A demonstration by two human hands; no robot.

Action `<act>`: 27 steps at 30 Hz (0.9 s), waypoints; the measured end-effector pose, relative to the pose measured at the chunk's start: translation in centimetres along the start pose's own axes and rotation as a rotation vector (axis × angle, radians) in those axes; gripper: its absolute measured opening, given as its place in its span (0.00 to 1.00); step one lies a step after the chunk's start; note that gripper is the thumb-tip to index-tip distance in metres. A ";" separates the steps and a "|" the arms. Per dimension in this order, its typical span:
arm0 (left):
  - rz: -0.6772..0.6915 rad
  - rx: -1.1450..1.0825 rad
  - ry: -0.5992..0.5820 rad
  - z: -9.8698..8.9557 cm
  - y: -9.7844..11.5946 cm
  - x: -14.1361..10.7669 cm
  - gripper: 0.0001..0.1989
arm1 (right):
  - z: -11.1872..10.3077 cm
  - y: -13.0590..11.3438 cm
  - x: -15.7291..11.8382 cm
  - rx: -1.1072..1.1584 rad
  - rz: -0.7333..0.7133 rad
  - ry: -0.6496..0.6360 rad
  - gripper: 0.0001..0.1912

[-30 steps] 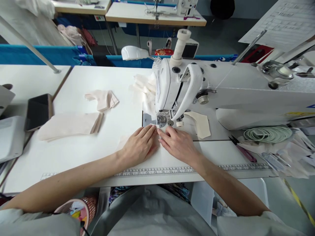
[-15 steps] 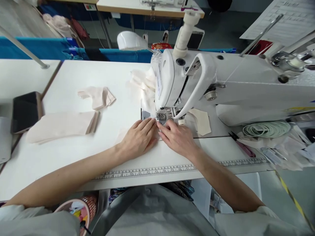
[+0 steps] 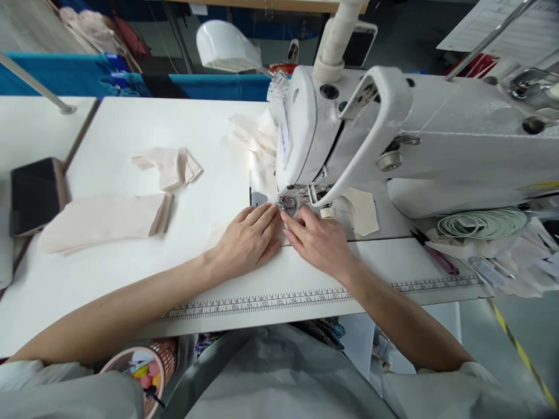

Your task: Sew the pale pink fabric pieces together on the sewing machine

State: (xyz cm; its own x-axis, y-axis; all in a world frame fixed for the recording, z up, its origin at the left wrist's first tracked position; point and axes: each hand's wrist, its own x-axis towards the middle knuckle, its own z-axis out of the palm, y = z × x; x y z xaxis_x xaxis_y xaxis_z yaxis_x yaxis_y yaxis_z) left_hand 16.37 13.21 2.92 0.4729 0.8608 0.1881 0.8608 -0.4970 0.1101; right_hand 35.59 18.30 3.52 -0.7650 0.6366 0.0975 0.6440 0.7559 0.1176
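Note:
Side by side at the needle area of a white sewing machine, both hands press on pale fabric that is mostly hidden beneath them. My left hand lies flat, palm down, its fingertips just left of the presser foot. My right hand is on the other side, index finger stretched to the fabric edge, other fingers bent. More cream fabric is bunched behind the needle, left of the machine head. A cream cut piece lies on the machine bed to the right.
Folded fabric stacks and smaller pieces lie at left, near a dark phone-like object. A ruler strip runs along the front edge. Snips, a green cord coil and scraps are at right.
The camera view has shifted slightly, so the machine appears larger and higher. Both hands stay at the presser foot in nearly the same pose.

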 end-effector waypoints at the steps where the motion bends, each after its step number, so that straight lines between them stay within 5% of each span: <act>1: 0.004 0.010 -0.003 0.0 0.0 0.0 0.23 | 0.0 0.0 0.0 -0.003 -0.002 0.002 0.21; 27: 0.017 0.041 -0.003 0.1 -0.4 0.0 0.23 | 0.0 -0.2 0.1 -0.030 0.021 0.041 0.20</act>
State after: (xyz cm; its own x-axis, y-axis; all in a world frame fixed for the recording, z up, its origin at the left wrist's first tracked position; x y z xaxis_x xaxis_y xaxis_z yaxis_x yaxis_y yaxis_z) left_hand 16.10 13.41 2.75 0.4878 0.8528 0.1864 0.8597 -0.5064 0.0671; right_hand 35.35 18.24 3.51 -0.7512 0.6449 0.1407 0.6599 0.7373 0.1442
